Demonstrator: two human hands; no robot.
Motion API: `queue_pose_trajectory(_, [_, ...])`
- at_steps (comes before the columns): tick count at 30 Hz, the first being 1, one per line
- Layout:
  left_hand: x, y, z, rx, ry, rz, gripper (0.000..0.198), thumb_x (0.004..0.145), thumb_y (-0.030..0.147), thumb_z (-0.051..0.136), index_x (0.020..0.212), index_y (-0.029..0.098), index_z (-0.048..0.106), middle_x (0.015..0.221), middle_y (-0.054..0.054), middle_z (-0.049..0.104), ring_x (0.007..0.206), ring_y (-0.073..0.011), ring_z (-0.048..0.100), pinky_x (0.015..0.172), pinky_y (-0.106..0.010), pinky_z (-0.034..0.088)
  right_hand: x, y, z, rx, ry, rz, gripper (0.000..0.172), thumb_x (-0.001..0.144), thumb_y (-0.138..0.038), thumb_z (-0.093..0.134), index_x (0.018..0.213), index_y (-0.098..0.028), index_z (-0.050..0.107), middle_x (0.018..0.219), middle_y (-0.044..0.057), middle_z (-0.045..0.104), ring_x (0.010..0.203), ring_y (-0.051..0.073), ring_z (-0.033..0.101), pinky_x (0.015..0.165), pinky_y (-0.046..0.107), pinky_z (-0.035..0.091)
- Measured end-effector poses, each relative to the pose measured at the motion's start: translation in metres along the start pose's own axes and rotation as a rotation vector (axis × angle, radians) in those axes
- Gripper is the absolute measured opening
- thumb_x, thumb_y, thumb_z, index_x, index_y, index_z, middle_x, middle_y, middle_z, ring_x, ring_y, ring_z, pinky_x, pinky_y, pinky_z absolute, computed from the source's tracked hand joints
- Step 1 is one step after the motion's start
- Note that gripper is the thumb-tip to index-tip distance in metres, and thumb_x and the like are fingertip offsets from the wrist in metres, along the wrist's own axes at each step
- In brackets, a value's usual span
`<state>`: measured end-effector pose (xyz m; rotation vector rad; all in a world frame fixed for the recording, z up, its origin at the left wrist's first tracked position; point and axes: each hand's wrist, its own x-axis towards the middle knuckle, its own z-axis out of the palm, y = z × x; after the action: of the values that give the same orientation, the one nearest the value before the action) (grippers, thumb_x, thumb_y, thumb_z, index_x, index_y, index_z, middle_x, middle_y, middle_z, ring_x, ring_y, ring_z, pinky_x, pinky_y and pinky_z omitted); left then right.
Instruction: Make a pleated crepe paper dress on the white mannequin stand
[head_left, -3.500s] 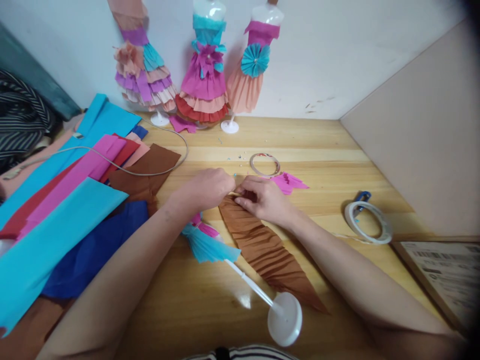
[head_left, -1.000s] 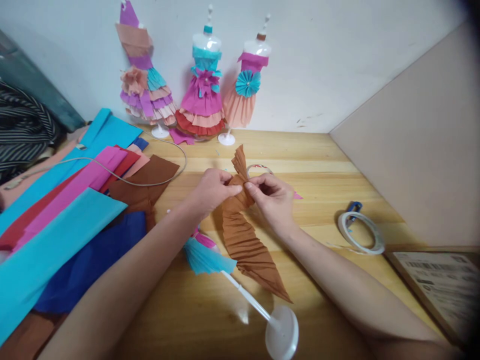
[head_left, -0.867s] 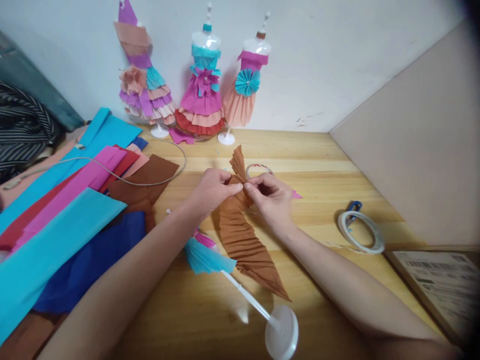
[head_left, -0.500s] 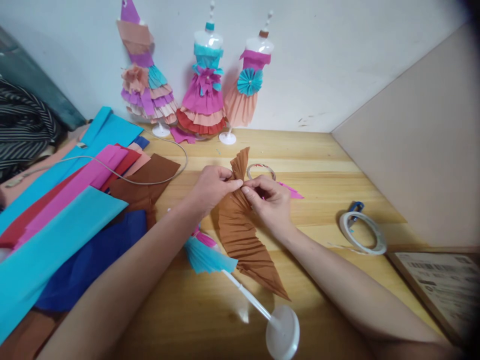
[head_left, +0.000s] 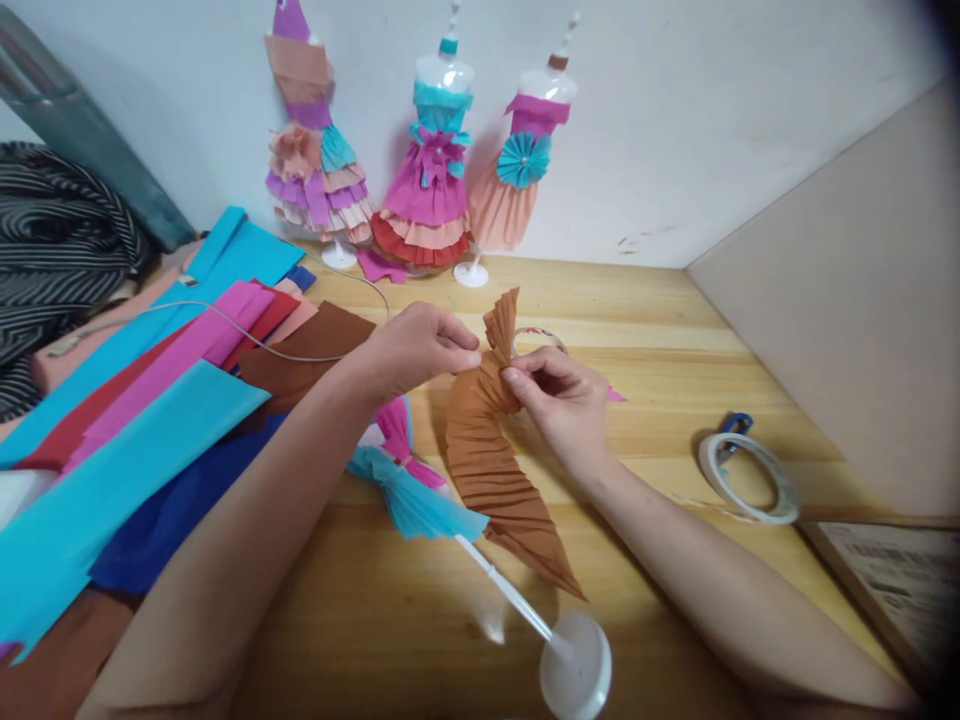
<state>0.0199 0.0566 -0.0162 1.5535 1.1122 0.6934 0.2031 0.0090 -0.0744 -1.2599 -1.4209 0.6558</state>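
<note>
A strip of brown crepe paper (head_left: 495, 470), pleated and curved, hangs over the table, its narrow gathered end fanning upward. My right hand (head_left: 566, 400) pinches the gathers between thumb and forefinger. Just left of the gathers, my left hand (head_left: 427, 345) has its thumb and fingertips pressed together by the paper's edge; whether anything is between them is hidden. Below my left wrist lies a doll stand (head_left: 517, 600), tipped over, dressed in blue and magenta crepe paper (head_left: 416, 500), its white round base towards me.
Three dress forms in crepe-paper dresses (head_left: 431, 185) stand along the wall. Folded crepe paper sheets (head_left: 172, 420) and a thin grey cable (head_left: 292, 357) cover the left side. A tape roll (head_left: 750, 480) lies at right by a blue cutter (head_left: 735, 425); another ring (head_left: 541, 335) sits behind my hands.
My left fingertips have drawn leftward from the gathers, while my right hand keeps its pinch on the brown crepe paper. The whole view has shifted slightly.
</note>
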Motion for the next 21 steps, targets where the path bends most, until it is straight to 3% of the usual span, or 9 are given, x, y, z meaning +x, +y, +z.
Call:
queue_pose_trajectory(6, [0.0,0.001,-0.008,0.104,0.033,-0.002,0.017,0.062,0.022,0.066,0.076,0.012,0.072,0.072,-0.001,0.068,0.073,-0.0151,0.06,0.071,-0.027,0.044,-0.002,0.0,0.002,-0.035,-0.006,-0.027,0.012,0.074,-0.025,0.065,0.064,-0.018,0.062,0.059,-0.002,0.053,0.052,0.01,0.044,0.051,0.026,0.034])
queue_pose_trajectory(9, [0.0,-0.001,-0.001,0.227,-0.015,0.065,0.011,0.065,0.023,0.062,0.061,0.014,0.066,0.056,0.003,0.056,0.062,-0.0125,0.052,0.061,-0.025,0.039,-0.003,0.001,0.002,-0.067,-0.001,-0.05,0.014,0.075,-0.026,0.065,0.064,-0.018,0.062,0.058,-0.002,0.052,0.052,0.011,0.043,0.05,0.026,0.034])
queue_pose_trajectory(11, [-0.001,-0.004,0.007,0.257,-0.059,0.102,0.017,0.066,0.023,0.06,0.052,0.015,0.058,0.048,0.005,0.044,0.054,-0.0102,0.044,0.055,-0.023,0.034,-0.003,0.001,0.002,-0.075,0.002,-0.057,0.014,0.075,-0.027,0.065,0.064,-0.019,0.062,0.058,-0.002,0.052,0.052,0.012,0.044,0.05,0.026,0.034])
queue_pose_trajectory(13, [-0.001,-0.006,0.015,0.199,-0.095,0.09,0.016,0.066,0.023,0.058,0.053,0.015,0.056,0.049,0.006,0.042,0.053,-0.0099,0.041,0.053,-0.023,0.032,-0.002,0.001,0.002,-0.081,0.001,-0.067,0.014,0.075,-0.028,0.065,0.065,-0.019,0.063,0.058,-0.002,0.052,0.052,0.011,0.044,0.05,0.026,0.034])
queue_pose_trajectory(17, [0.0,-0.008,0.027,-0.027,-0.14,-0.03,0.014,0.064,0.024,0.06,0.072,0.013,0.063,0.061,0.003,0.056,0.061,-0.0128,0.05,0.057,-0.023,0.039,-0.002,0.001,0.002,-0.091,-0.005,-0.075,0.015,0.076,-0.028,0.065,0.065,-0.019,0.063,0.059,-0.001,0.053,0.052,0.011,0.045,0.05,0.026,0.036])
queue_pose_trajectory(21, [0.001,-0.009,0.029,-0.1,-0.156,-0.07,0.017,0.061,0.023,0.062,0.074,0.012,0.063,0.063,0.003,0.057,0.061,-0.0123,0.051,0.058,-0.023,0.04,-0.002,0.001,0.002,-0.024,0.003,-0.029,0.013,0.074,-0.028,0.066,0.065,-0.019,0.063,0.059,-0.001,0.055,0.053,0.012,0.046,0.05,0.026,0.037])
